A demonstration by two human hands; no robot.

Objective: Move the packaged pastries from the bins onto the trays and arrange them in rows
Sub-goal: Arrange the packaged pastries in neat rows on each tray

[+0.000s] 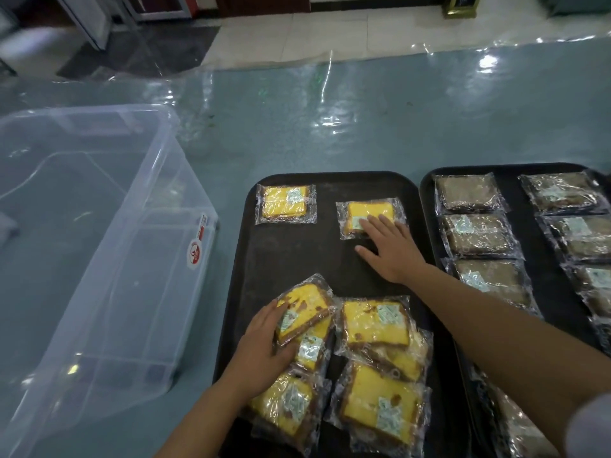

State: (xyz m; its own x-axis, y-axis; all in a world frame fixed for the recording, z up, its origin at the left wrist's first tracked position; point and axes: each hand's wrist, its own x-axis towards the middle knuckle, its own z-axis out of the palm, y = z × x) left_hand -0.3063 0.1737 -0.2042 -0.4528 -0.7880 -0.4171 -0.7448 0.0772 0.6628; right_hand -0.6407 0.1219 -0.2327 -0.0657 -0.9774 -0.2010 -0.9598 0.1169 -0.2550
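Nearest the camera, a loose heap of packaged pastries (380, 368), yellow cake slices each sealed in clear film with a small sachet inside, lies overlapping on the near half of the left tray (297, 256), a dark rounded-corner tray. On this heap the left hand (264, 348) grips the topmost slice (302, 309), fingers curled round its near-left edge with the packet tilted up off the pile. Farther back on the same tray, two slices already lie flat in what reads as the start of a row: the far-left slice (286, 204) near the tray's far-left corner, and the second slice (370, 219) beside it but apart, set a little nearer. The right hand (390, 249) rests flat with fingers straight and spread, its fingertips on the near edge of that second slice, apparently nudging it into line. Judged from their look, the packets are light and soft; the film is probably slippery and crinkles, and the cake inside would likely crush or crumble under a hard squeeze, so a hold by the long edges or under the flat base seems safest. To the right, a second tray (515, 168) carries brown packaged slices (476, 233) in two orderly columns. To the left stands a clear plastic bin (109, 226), apparently emptied, on a blue-grey tabletop (363, 127) covered with glossy clear sheeting.
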